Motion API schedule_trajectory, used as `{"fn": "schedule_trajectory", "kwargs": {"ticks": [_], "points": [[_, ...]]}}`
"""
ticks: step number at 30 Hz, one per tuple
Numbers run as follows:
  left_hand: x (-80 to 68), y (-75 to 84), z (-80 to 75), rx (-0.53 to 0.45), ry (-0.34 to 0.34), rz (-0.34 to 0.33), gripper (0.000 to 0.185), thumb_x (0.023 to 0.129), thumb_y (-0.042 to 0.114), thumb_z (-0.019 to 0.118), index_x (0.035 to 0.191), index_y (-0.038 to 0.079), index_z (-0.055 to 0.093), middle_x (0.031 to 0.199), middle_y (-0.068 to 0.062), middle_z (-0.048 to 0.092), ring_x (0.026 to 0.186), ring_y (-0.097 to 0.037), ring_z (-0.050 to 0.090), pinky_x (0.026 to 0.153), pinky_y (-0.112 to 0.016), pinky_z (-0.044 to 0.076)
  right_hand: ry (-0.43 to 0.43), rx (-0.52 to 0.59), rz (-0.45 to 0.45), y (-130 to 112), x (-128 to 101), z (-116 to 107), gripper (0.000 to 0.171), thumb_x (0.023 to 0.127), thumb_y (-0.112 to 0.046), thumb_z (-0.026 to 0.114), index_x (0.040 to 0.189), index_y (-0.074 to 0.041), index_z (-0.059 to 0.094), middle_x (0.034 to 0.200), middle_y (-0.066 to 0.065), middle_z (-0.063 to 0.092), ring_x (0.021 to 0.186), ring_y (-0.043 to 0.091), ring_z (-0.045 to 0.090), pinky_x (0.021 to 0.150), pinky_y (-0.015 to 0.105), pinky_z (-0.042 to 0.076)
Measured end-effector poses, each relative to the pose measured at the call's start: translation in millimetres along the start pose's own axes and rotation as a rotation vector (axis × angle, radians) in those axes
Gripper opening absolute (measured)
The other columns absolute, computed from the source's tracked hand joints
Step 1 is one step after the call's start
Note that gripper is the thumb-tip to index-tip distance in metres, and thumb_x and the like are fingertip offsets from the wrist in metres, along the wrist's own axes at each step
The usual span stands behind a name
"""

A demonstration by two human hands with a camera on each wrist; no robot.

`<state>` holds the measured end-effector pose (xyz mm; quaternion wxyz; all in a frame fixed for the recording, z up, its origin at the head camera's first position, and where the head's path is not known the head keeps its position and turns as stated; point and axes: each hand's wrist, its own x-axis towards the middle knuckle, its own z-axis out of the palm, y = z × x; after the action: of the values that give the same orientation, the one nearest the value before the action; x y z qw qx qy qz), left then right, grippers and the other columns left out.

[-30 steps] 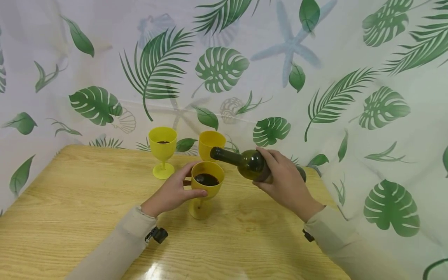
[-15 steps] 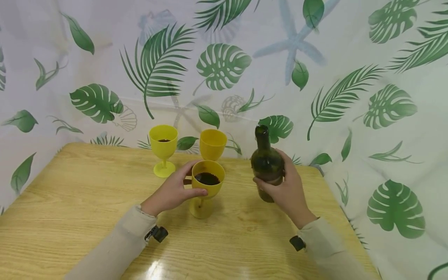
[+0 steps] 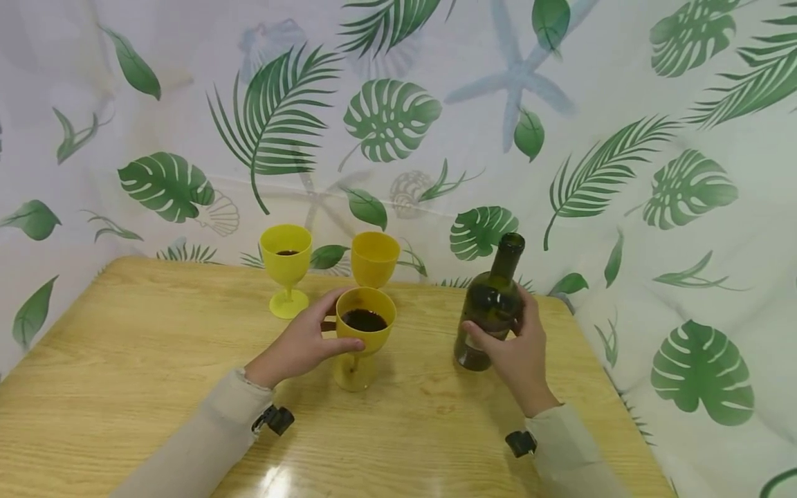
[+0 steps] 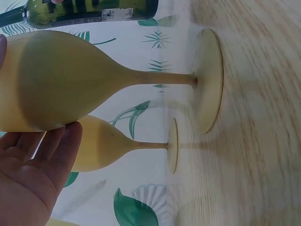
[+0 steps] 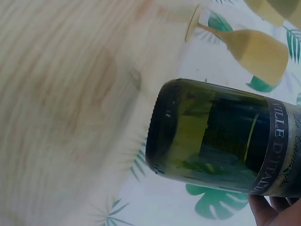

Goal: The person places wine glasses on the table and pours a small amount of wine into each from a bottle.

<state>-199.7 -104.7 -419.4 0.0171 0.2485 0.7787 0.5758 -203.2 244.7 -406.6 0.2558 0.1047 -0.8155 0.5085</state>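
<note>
A yellow goblet (image 3: 367, 339) holding dark liquid stands upright on the table. My left hand (image 3: 305, 342) grips its bowl, the thumb across the near side and the fingers behind. In my right hand (image 3: 517, 353) is a dark green glass wine bottle (image 3: 492, 301), held round its body with the neck up and leaning a little right. Its base hangs above the wood, as the left wrist view shows. The right wrist view shows the label (image 5: 282, 150) and dark liquid inside. Behind the gripped goblet stands an orange-yellow goblet (image 3: 375, 259), its lower part hidden.
A bright yellow goblet (image 3: 286, 259) with some dark liquid stands at the back left. The wooden table (image 3: 156, 332) ends at a white cloth (image 3: 398, 41) printed with leaves and starfish.
The bottle was lying nearly level with its mouth beside the gripped goblet. My right hand has turned it upright and drawn it to the right. The left hand keeps its hold.
</note>
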Motion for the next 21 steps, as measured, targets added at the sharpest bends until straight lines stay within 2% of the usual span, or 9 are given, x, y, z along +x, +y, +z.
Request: {"fn": "schedule_trajectory", "kwargs": {"ticks": [6, 17, 21], "points": [[-0.9, -0.1, 0.1, -0.009, -0.001, -0.002, 0.078, 0.088, 0.025, 0.085, 0.154, 0.019, 0.043, 0.143, -0.003, 0.055, 0.130, -0.025, 0.054, 0.109, -0.050, 0.048, 0.057, 0.007, 0.019, 12, -2, -5, 0.087, 0.076, -0.006, 0.093, 0.149, -0.013, 0.047, 0.130, 0.001, 0.062, 0.113, 0.008, 0.060, 0.091, 0.013, 0.050], [-0.4, -2.1, -1.3, -0.002, -0.003, -0.014, 0.079, 0.088, 0.025, 0.085, 0.154, 0.019, 0.043, 0.144, -0.002, 0.055, 0.131, -0.025, 0.054, 0.108, -0.048, 0.048, 0.131, -0.004, 0.108, 29, -3, -14, 0.088, 0.078, 0.001, 0.089, 0.152, -0.010, 0.043, 0.130, -0.002, 0.060, 0.113, 0.005, 0.058, 0.088, 0.010, 0.048], [0.2, -1.1, -1.6, -0.004, -0.001, -0.012, 0.079, 0.088, 0.025, 0.085, 0.154, 0.019, 0.043, 0.144, -0.002, 0.055, 0.131, -0.025, 0.054, 0.108, -0.048, 0.047, 0.135, 0.017, 0.126, 32, -6, -16, 0.088, 0.081, -0.003, 0.088, 0.154, -0.015, 0.042, 0.132, -0.004, 0.060, 0.116, 0.005, 0.057, 0.089, 0.011, 0.048]]}}
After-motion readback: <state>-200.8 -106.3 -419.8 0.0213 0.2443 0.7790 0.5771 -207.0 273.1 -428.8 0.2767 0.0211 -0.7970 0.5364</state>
